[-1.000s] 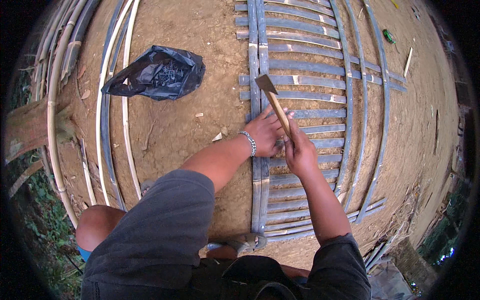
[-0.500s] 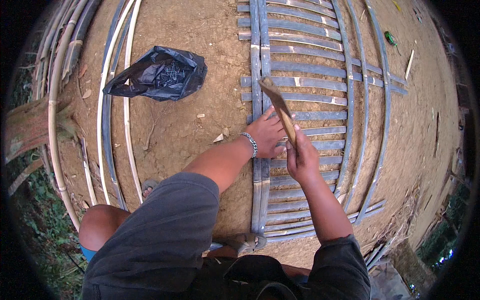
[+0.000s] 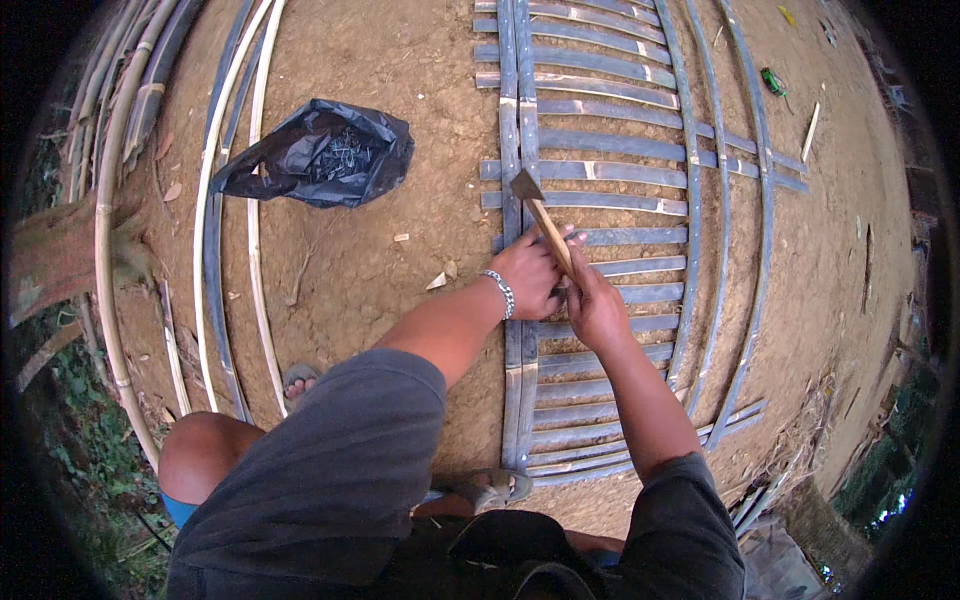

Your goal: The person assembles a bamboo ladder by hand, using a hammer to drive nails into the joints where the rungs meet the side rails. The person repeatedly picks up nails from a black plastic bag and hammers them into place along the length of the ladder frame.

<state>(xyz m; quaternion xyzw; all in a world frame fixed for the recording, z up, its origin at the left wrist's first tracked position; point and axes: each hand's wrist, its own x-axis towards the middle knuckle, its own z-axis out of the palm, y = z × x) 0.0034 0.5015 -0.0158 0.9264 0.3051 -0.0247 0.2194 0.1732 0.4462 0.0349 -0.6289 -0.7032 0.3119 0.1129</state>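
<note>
My left hand [image 3: 529, 273], with a chain bracelet at its wrist, lies across the doubled long bamboo strips [image 3: 517, 395] of a slatted frame. Its fingers stretch over the strips, their tips partly hidden. In my right hand [image 3: 597, 312] is a wooden-handled tool [image 3: 548, 230], its grip closed round the handle. The tool's flat dark metal head points away from me, just above the doubled strips. Both hands are close together, the right beside the left's fingers. Several grey cross slats [image 3: 620, 205] run rightward from the doubled strips to another long strip [image 3: 688, 150].
A black plastic bag [image 3: 250, 175] with nails [image 3: 340, 158] inside sits open on the dirt. Long bamboo poles [image 3: 112, 200] and pale strips [image 3: 254, 240] lie at the left. A green tool [image 3: 772, 82] lies at the far right. My sandaled foot [image 3: 490, 488] is beside the frame.
The tool's head has swung a little lower and the right hand has shifted slightly up and left, closer to the left hand. The left hand stays on the strips.
</note>
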